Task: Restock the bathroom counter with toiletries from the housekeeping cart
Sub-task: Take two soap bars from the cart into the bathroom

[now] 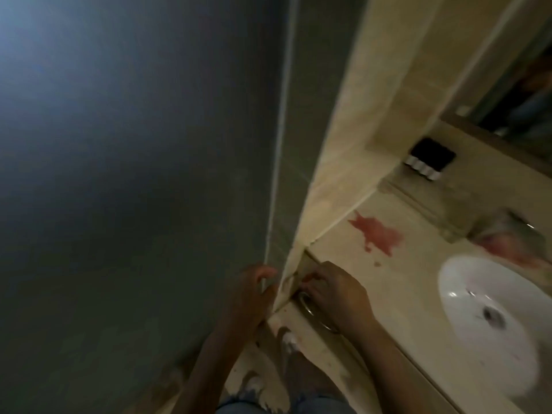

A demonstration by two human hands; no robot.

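Beige counter (418,279), red stain (376,234): my L hand (254,291) curls round edge of dark panel (149,174); R hand (334,294) curled at metal ring (310,312), grip unclear. At back by wall: toiletry bottles (421,168) on black tray (433,150).

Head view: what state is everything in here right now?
left hand, at the dark panel's edge, grip unclear
right hand, fingers curled beside a metal ring, grip unclear
counter, stained by a red blotch
sink, drain showing
small bottles, capped, in a row on the black tray
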